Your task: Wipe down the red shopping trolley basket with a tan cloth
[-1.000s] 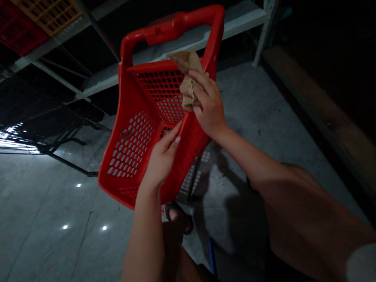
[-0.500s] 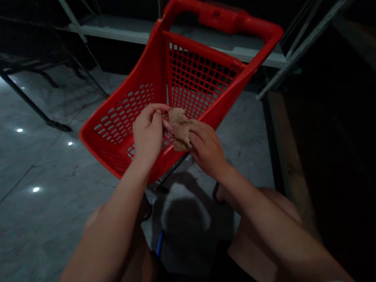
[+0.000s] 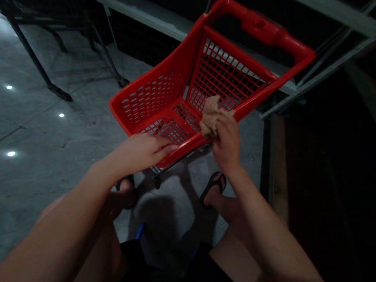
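Observation:
A red plastic shopping cart [image 3: 167, 81] with a gridded basket stands tilted across the view in front of me. My left hand [image 3: 146, 149] is at the basket's near rim, its fingers over the inner side and the thumb lying along the edge. In my right hand [image 3: 225, 132] is a crumpled brown cloth [image 3: 211, 115], pinched between closed fingers just above the near right corner of the basket. The cloth's lower part is hidden behind my fingers. Nothing lies in the visible part of the basket.
Behind the cart runs a pale metal shelf rack [image 3: 149, 15]. A dark metal-legged frame [image 3: 34, 56] stands at upper left. Wooden board edging [image 3: 278, 167] runs along the right. A blue stick-like thing [image 3: 140, 231] shows between my legs, near my sandalled foot [image 3: 215, 184].
My hands have come apart. The left has left the cloth and moved down to the cart's rim; the right keeps the cloth. The view has shifted, so the cart appears farther right.

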`<state>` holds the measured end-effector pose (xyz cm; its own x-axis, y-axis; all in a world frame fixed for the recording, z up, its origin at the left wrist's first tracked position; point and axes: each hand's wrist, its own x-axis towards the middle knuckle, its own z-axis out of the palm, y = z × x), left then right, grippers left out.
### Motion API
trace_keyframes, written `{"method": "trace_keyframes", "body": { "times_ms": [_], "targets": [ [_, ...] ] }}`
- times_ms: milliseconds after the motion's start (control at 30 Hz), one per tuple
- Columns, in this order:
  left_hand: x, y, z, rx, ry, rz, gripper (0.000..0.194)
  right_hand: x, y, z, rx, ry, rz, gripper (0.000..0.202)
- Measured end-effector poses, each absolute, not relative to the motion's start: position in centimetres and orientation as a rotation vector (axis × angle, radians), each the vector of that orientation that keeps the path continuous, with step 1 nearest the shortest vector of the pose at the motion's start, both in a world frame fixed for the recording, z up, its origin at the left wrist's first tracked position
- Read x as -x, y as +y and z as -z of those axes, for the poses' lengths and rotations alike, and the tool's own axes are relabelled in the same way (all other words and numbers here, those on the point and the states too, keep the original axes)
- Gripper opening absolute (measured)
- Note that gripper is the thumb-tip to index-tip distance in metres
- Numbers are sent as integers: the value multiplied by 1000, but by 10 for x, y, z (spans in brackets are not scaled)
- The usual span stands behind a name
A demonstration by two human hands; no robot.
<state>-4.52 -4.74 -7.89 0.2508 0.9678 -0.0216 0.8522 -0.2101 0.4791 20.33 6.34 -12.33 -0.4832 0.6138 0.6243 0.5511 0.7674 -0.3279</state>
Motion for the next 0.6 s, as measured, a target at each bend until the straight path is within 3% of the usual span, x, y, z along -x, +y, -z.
{"method": "trace_keyframes", "body": {
  "times_ms": [167,433,600],
  "targets": [
    [43,-33,85,-2270,1846,-227,55,-174,20,126,661,-2407,-135,32],
    [65,-19,93,-2116,1954,-516,51,-249,126,112,968,-2261,61,37],
    [95,-19,101,-2207,1851,-606,45,-234,109,122,960,-2114,159,36]
  ]
}}
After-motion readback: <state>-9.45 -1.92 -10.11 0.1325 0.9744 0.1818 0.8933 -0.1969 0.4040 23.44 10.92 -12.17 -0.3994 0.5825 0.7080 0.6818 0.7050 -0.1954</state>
